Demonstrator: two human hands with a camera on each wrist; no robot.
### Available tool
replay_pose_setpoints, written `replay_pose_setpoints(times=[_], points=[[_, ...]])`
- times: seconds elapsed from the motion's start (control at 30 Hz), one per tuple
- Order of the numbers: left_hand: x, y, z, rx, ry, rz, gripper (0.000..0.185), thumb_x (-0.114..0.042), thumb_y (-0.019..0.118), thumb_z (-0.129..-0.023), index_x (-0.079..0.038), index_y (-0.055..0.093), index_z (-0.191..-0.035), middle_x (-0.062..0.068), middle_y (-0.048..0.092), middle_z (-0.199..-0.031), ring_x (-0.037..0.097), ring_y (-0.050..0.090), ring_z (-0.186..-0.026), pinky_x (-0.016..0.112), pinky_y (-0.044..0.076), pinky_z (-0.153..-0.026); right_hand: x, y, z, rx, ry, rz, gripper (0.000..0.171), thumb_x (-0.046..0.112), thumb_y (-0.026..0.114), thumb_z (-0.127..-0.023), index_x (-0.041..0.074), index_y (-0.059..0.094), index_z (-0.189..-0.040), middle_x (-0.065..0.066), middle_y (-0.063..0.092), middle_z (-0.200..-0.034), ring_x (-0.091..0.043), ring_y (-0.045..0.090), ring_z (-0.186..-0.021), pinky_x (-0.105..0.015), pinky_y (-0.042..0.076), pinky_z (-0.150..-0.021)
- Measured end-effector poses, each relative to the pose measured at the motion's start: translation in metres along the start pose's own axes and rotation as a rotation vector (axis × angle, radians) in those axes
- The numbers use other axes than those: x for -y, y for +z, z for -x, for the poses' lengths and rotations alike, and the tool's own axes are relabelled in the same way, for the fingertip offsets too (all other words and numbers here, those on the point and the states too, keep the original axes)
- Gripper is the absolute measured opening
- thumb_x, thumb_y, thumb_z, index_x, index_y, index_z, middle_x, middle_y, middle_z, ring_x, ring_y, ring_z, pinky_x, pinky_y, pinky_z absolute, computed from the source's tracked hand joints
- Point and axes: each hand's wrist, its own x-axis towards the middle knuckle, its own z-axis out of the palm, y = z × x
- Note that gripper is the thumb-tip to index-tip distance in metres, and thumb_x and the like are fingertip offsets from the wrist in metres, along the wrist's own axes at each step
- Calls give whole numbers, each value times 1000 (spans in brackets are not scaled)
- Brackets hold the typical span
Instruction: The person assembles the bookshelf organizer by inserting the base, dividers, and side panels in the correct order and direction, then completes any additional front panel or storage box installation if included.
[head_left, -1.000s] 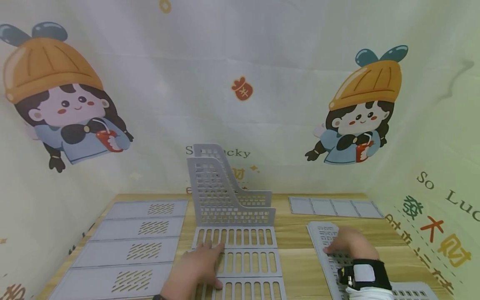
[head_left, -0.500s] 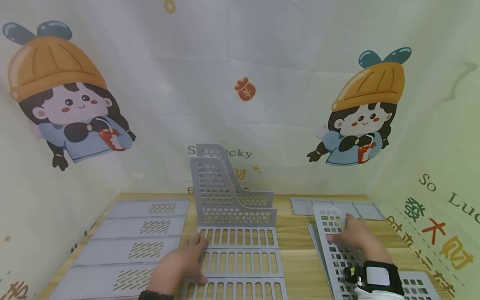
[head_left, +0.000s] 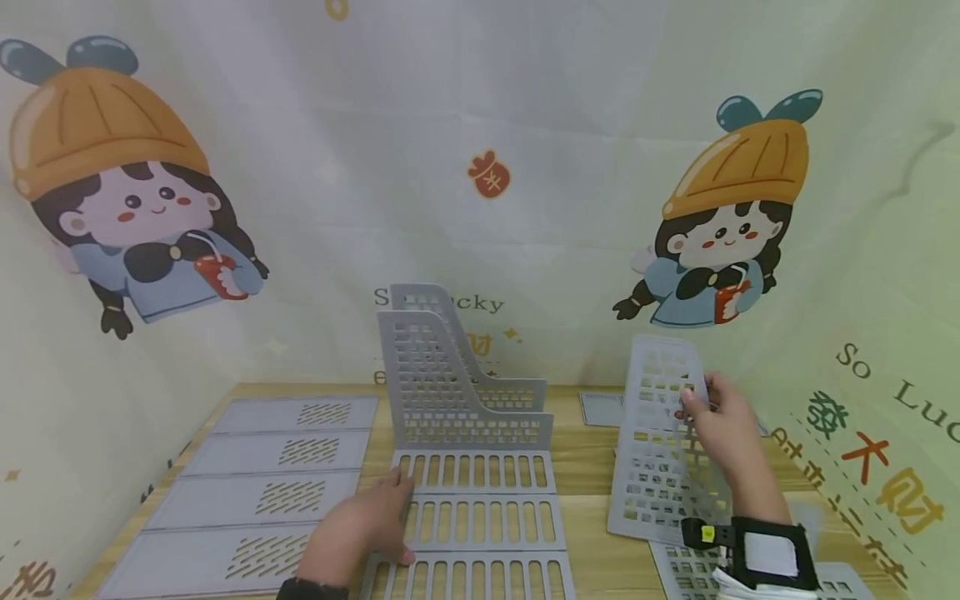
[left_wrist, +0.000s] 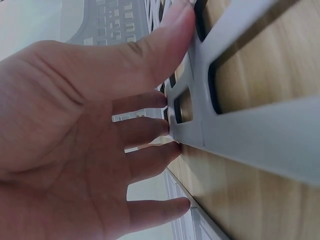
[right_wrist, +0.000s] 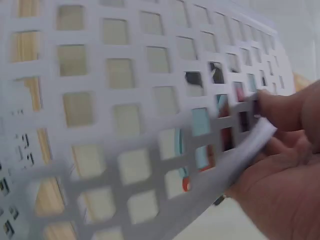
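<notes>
In the head view, my right hand (head_left: 727,429) pinches a light-grey panel (head_left: 663,450) with rows of square holes by its right edge. The panel is tilted up, its far end raised. In the right wrist view, thumb and fingers grip the panel (right_wrist: 145,94) at its edge. Under it, partly hidden, lies another perforated panel (head_left: 678,571). My left hand (head_left: 367,521) lies at the left edge of a slotted grey panel (head_left: 487,497) of several sections. In the left wrist view, the fingers of my left hand (left_wrist: 75,140) are spread and nearly straight, fingertips at that edge.
Two upright perforated side pieces (head_left: 442,417) with a stepped outline stand behind the slotted panel. On the left lies a grey panel (head_left: 180,533) with slanted slits. A sectioned grey strip (head_left: 602,408) lies at the back right, partly covered. A printed cloth (head_left: 570,250) surrounds the wooden table.
My right hand has lifted the perforated panel off the pile and raised its far end. My left hand has slid left from the slotted panel's middle to its left edge.
</notes>
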Motion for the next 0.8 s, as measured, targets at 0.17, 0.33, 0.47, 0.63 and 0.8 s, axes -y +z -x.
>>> replay_pose_setpoints(times=[0.17,0.33,0.47,0.63,0.8], points=[[0,-1,1,-5,13,-20,106,-23,99,-63,2,51,-154,32,34,-169,53,35,-156,76,29,-122,19,18,7,-129,-132,-107,29,19,45,-115,2,50,-139,-22,66,-119,-16,60,-97,-19,47,-78],[0,-2,2,-1,20,-21,107,-23,98,-63,4,49,-154,33,32,-169,53,34,-156,75,29,-123,31,45,10,-129,-281,-139,27,14,48,-114,1,52,-137,-20,67,-112,-5,60,-91,-14,48,-75],[2,-1,1,5,20,0,107,-22,98,-64,4,47,-155,32,31,-169,53,33,-156,73,28,-124,34,62,12,-109,-342,-130,24,11,49,-113,0,54,-134,-21,69,-107,-15,65,-91,-20,50,-73],[1,-1,3,3,23,12,107,-21,98,-64,4,48,-155,32,31,-169,53,32,-157,72,27,-125,32,72,11,-148,-392,-122,23,5,51,-111,-4,54,-132,-22,70,-103,-23,67,-91,-20,52,-74],[-1,-1,4,-9,21,21,105,-18,98,-63,3,50,-154,32,30,-170,54,32,-157,71,28,-125,31,75,11,-190,-414,-105,24,3,52,-110,-6,54,-132,-22,70,-100,-24,66,-88,-24,52,-75]])
